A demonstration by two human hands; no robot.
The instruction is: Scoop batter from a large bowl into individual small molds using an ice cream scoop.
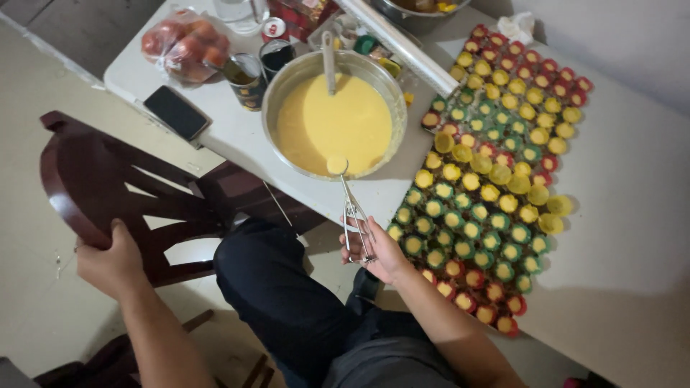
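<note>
A wide metal bowl [388, 79] of yellow batter sits on the white table [632, 215]. My right hand [379, 251] grips the handles of a metal scoop [347, 194], whose round head rests at the bowl's near rim, full of batter. To the right of the bowl lie several rows of small red, green and yellow paper cups [489, 194], most filled with batter. My left hand [109, 260] holds the curved back of a dark wooden chair [108, 187] beside the table. A spoon handle [329, 61] stands in the batter at the far side.
A black phone [175, 112], a bag of red tomatoes [184, 44] and opened tins [244, 80] lie at the table's left end. A roll of cling film [402, 44] crosses behind the bowl. My dark-trousered knee [280, 287] is below the table edge.
</note>
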